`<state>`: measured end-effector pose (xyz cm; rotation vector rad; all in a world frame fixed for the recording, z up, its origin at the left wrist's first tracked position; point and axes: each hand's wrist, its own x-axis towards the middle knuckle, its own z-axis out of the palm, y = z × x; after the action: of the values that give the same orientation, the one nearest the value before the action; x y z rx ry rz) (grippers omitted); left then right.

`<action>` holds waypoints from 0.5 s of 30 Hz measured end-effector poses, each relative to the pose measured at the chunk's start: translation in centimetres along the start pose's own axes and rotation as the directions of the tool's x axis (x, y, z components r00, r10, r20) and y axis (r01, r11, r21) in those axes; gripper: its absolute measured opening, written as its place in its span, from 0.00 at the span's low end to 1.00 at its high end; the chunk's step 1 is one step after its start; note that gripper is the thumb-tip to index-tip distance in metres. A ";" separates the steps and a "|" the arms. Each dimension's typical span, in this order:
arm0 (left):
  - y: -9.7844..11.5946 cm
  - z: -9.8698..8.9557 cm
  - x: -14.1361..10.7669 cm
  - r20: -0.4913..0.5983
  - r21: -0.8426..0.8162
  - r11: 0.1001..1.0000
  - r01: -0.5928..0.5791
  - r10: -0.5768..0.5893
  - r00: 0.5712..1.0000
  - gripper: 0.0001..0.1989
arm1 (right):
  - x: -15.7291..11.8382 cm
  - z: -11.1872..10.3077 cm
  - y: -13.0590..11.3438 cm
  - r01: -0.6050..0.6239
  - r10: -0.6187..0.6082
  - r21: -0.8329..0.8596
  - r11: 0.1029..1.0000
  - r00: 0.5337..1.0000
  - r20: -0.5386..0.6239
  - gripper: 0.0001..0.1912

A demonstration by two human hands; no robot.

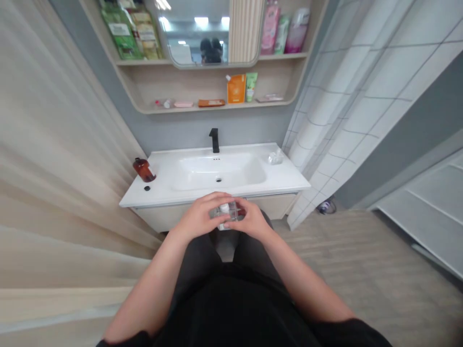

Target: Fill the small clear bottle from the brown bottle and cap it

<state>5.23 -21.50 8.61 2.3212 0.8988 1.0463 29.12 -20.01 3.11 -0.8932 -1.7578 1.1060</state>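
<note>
Between both hands I hold a small clear plastic box (227, 210) with something white inside, just in front of the vanity's front edge. My left hand (204, 215) wraps round its left side, fingers curled over it. On the other side my right hand (250, 218) grips the box, thumb and fingers closed on it. Part of the box is hidden by my fingers. Nearest to the hands is the white sink (173, 168) with its black faucet (214, 140).
On the counter's left stand an amber bottle (143, 170) and a small black cap (147, 188). A clear plastic item (275, 157) lies at the right. Above, a shelf (213, 107) carries an orange pouch (236, 89), a green tube (251, 86) and several small items. Curtains hang on both sides.
</note>
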 end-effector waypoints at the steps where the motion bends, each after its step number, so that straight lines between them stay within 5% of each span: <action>1: -0.1 0.0 0.0 0.008 -0.018 1.000 -0.003 0.003 1.000 0.22 | 0.0 -0.1 0.0 0.002 -0.002 -0.004 1.000 1.000 -0.002 0.41; 15: 0.3 -0.4 -0.2 0.019 0.041 0.999 0.035 -0.035 0.999 0.24 | 0.1 -0.3 0.0 0.021 -0.022 0.028 0.999 1.000 0.018 0.42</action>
<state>4.95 -21.76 8.90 2.3362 0.9584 0.9983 29.38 -19.82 3.24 -0.8476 -1.7591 1.1255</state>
